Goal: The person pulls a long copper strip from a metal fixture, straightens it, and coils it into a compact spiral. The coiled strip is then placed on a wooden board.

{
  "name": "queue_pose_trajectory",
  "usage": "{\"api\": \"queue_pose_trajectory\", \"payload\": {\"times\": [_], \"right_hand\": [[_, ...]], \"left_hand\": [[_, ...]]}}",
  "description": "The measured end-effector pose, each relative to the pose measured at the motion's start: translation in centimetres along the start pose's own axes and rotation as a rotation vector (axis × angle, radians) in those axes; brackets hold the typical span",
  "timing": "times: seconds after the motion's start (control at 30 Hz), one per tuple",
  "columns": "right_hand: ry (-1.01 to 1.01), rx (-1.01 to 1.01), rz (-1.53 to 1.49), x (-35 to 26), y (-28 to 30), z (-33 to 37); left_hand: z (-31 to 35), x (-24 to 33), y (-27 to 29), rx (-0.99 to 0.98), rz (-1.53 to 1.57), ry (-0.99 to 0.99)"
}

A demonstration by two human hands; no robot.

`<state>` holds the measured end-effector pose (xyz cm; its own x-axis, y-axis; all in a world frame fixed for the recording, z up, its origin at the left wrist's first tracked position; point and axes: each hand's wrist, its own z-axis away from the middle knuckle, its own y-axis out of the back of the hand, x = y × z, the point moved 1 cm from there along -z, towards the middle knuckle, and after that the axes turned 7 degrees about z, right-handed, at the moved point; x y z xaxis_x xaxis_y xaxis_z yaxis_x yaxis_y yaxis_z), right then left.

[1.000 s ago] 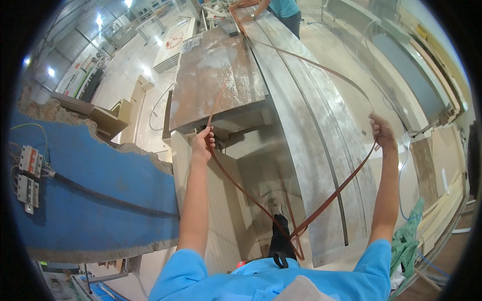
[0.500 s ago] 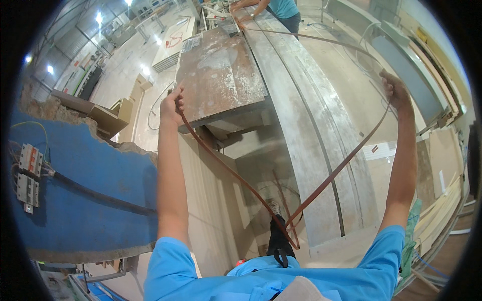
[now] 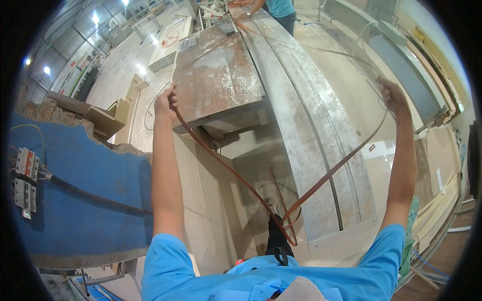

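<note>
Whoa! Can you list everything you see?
Brown strip: count unclear, reddish-brown, dipping across the middle
Rusty plate: one, brown, upper middle
Long metal table: one, silver-grey, right of the plate
Blue surface: one, blue, left side
Switch blocks: two, grey, on the blue surface
Thick cable: one, black, across the blue surface
Cream boards: several, cream, below the plate and upper left
Red cord: one, red, on upper-left boards
Green sheet: one, green, lower right
Lamps: several, white, upper left
Other person: one, blue top, table's far end
Trouser leg: one, black, bottom middle
Sleeves: two, blue, lower edge
Left grip: one, bare, closed on strip
Right grip: one, bare, closed on strip
</note>
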<state>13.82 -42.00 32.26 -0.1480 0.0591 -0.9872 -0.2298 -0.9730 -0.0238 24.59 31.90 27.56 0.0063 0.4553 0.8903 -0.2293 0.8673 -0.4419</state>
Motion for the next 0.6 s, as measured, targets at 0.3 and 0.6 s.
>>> {"api": "queue_pose_trajectory", "payload": {"times": [0.3,0.6], "right_hand": [[0.104,0.03,0.035,-1.9,-0.4,0.1],[0.14,-0.039,-0.013,-5.0,-1.9,-0.3]], "left_hand": [[-0.7,4.1,-0.6,-0.044,0.087,-0.095],[-2.9,8.8,-2.4,-0.096,0.036,-0.144]]}}
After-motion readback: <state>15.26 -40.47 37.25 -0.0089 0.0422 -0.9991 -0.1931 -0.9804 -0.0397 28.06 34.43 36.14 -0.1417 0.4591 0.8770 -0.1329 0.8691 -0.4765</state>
